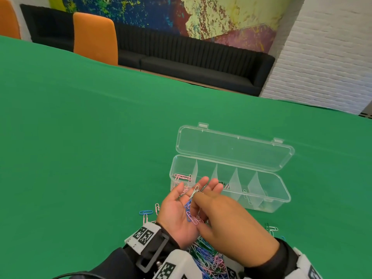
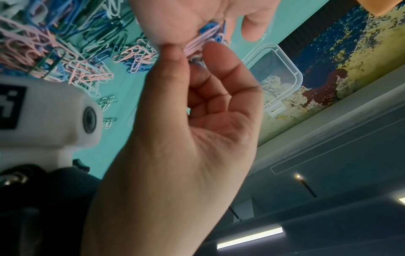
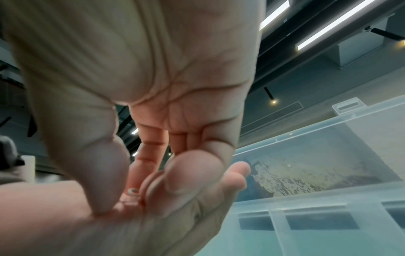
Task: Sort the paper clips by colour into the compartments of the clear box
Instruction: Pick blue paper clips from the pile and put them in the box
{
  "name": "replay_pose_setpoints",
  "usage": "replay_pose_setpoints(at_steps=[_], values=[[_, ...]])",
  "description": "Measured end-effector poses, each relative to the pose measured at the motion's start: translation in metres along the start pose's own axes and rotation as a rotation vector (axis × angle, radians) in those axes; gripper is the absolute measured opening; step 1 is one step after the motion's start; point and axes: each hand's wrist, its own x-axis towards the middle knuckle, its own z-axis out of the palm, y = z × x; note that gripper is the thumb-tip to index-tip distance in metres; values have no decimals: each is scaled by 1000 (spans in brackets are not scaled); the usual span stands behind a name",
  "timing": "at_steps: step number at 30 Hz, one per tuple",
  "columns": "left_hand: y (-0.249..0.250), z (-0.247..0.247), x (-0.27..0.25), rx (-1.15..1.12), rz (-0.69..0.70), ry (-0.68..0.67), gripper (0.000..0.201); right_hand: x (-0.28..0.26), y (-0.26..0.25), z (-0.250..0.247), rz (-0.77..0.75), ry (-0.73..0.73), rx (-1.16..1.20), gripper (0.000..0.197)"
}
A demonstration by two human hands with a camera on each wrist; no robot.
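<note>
My left hand (image 1: 187, 198) lies palm up in front of the clear box (image 1: 281, 190), fingers nearly straight, carrying several blue and pink paper clips (image 1: 189, 210). My right hand (image 1: 201, 212) reaches down onto that palm. Its thumb and fingertip pinch a pale clip (image 3: 132, 190) there. The same handful of clips (image 2: 203, 38) shows between both hands in the left wrist view. The box's lid is open and it has several compartments. Pink clips (image 1: 182, 176) lie in the leftmost one, one pink clip (image 1: 227, 186) in the middle one and a pale blue clip (image 1: 246, 196) one compartment to its right.
A big mixed pile of clips (image 1: 207, 258) lies on the green table under my wrists. Loose clips (image 1: 146, 212) lie to the left and a few more loose clips (image 1: 272, 228) to the right. Orange chairs and a black sofa stand beyond the table's far edge.
</note>
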Motion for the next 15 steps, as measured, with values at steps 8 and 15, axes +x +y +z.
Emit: replay_pose_setpoints(at_steps=[8, 15], values=[[-5, 4, -3, 13, 44, 25, 50, 0, -1, 0, -28, 50, -10, 20], [-15, 0, -3, 42, -12, 116, 52, -2, 10, -15, -38, 124, 203, 24]])
